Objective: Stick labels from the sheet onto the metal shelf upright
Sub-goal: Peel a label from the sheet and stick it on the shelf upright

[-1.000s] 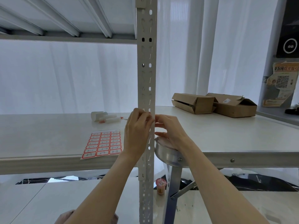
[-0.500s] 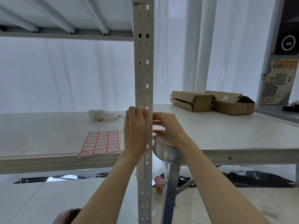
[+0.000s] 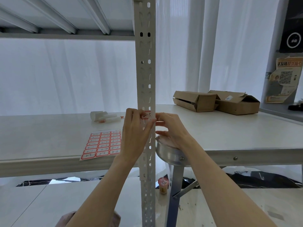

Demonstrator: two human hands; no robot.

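White shelf bears one label sheet, two boxes; left hand and right hand pinch one label on the upright.

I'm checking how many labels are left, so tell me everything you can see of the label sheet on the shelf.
The label sheet is a white paper rectangle carrying red-bordered labels in three columns, handwritten with numbers such as 2-1, 2-2 and 2-3. Its top strip looks blank. It lies flat on the shelf board, left of the upright, its near edge close to the board's front edge. Nothing visibly touches it.
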